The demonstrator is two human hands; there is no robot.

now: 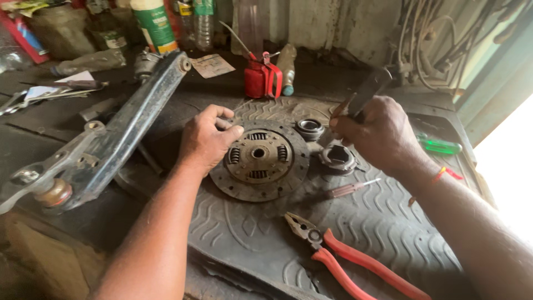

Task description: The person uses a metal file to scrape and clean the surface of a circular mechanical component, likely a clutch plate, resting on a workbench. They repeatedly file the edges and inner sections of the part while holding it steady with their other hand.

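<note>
A round, rusty clutch disc (260, 160) with coil springs around its hub lies flat on a grooved rubber mat (355, 228). My left hand (206, 140) rests on the disc's left rim, fingers curled over the edge. My right hand (377, 133) hovers just right of the disc, closed around a dark flat tool (367, 91) whose end points up and away. Below that hand sits a metal bearing part (337, 158), and a ring-shaped bearing (310, 128) lies beside the disc's upper right.
Red-handled pliers (350, 255) lie on the mat near me. A small screwdriver (350, 188) and a green-handled one (440, 146) lie at right. A long metal suspension arm (105, 139) spans the left. A red oil can (261, 78) and bottles (155, 25) stand behind.
</note>
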